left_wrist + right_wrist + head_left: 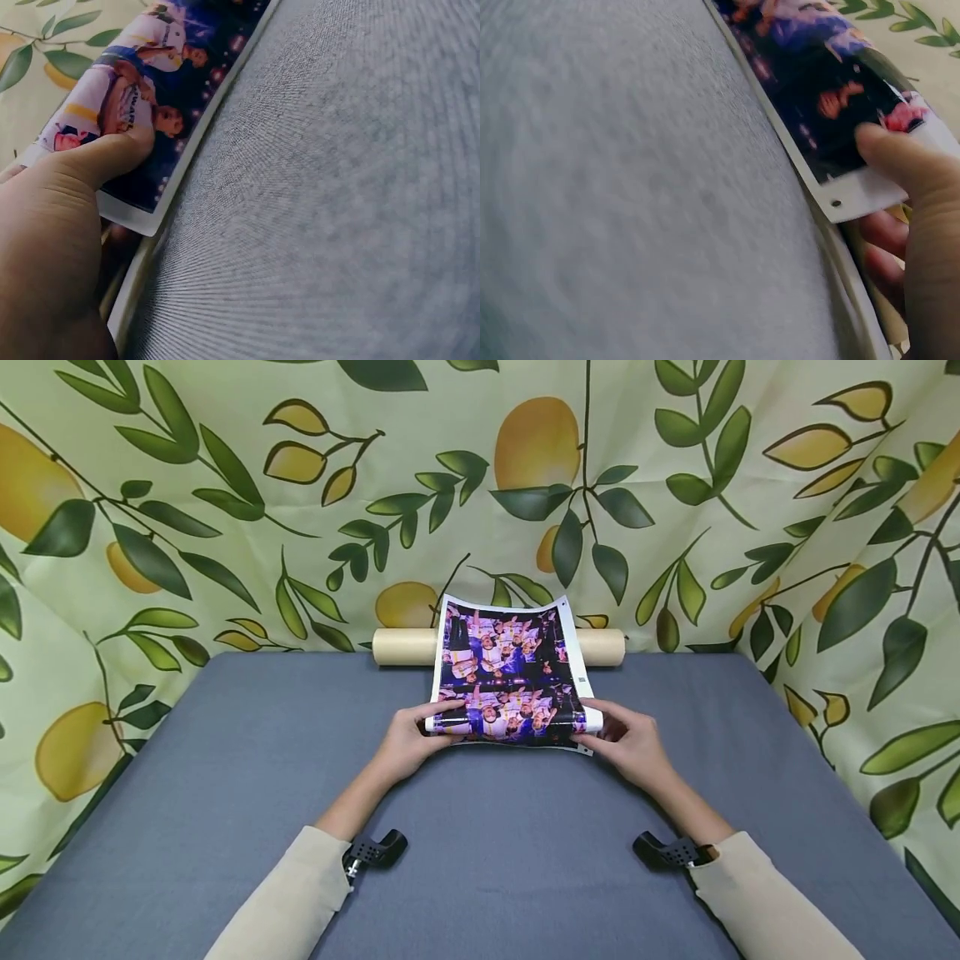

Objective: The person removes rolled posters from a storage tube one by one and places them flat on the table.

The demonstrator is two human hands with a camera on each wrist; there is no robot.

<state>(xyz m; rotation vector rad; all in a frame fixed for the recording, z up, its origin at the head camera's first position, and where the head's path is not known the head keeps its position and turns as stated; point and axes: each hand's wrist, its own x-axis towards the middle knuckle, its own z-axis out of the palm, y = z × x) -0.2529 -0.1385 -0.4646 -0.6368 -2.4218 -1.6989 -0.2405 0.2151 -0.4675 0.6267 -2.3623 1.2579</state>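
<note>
A glossy photo poster (502, 647) with white borders shows rows of people in pale shirts. Its near end curls over in a loose roll, and its far part overlaps a beige tube (402, 647). My left hand (408, 742) grips the left end of the curl, its thumb (116, 156) flat on the printed face in the left wrist view. At the other end, my right hand (632, 745) pinches the white border. The right wrist view has that thumb on top, near a corner with a small dark hole, and fingers (885, 232) underneath.
The tube lies crosswise along the back edge of the grey-blue cloth-covered table (510, 852). Behind and beside it hangs a curtain (450, 435) printed with leaves and yellow fruit. A black wrist camera mount (378, 850) sits on each forearm.
</note>
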